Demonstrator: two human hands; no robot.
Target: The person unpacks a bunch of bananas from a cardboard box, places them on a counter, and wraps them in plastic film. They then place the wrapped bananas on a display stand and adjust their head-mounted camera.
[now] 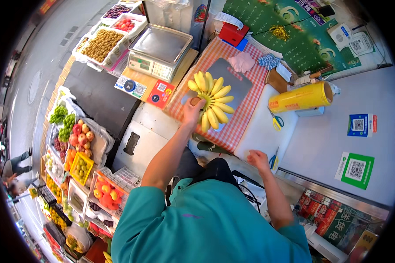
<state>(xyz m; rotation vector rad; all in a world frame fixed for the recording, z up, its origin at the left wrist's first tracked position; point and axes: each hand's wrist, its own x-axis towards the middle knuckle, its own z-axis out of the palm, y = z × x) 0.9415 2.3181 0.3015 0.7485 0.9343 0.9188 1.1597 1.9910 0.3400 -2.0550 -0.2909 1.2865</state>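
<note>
My left hand grips a bunch of small yellow bananas by its stem end. The fruit fans out to the right, over a grey sheet and a red-and-white checked cloth; whether it rests on them I cannot tell. My right hand, its fingers curled in with nothing visible in them, hovers at the near edge of a white cutting board. Just right of it lie blue-and-yellow scissors. Scissors with yellow and dark green handles lie farther up the board.
A weighing scale stands at the upper left beside a crate of small brown fruit. A yellow roll of wrapping film lies right of the board. Boxed fruit, with a yellow basket, fills the left. A person is at the far left.
</note>
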